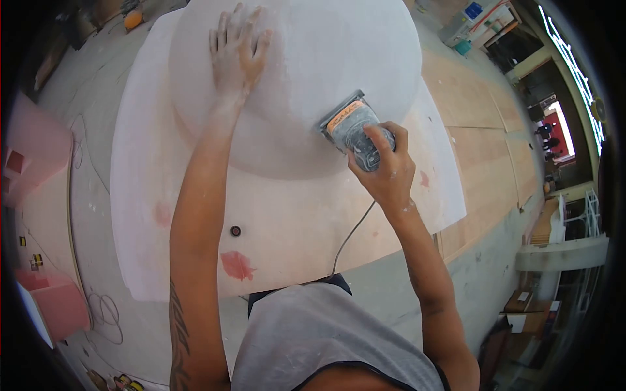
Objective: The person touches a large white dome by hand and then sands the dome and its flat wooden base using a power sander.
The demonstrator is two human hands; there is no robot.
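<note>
A large white dome (306, 72) is sitting on a wide white base (287, 221), which is lying over a dusty concrete floor (91, 163) in a workshop, with plywood sheets (482, 130) stretching along the right. One sander (352, 127) is pressing against the dome's near slope, its long axis running from lower right to upper left and its orange-labelled front end pointing up-left into the curve. The right hand (385, 173) is clamping around the sander's body from behind. The left hand (236, 49) is lying flat on the dome, fingers spread, holding nothing, well apart from the other. One cord (352, 234) is trailing down toward the person's chest. Two pink boxes (55, 303) are standing at the left
</note>
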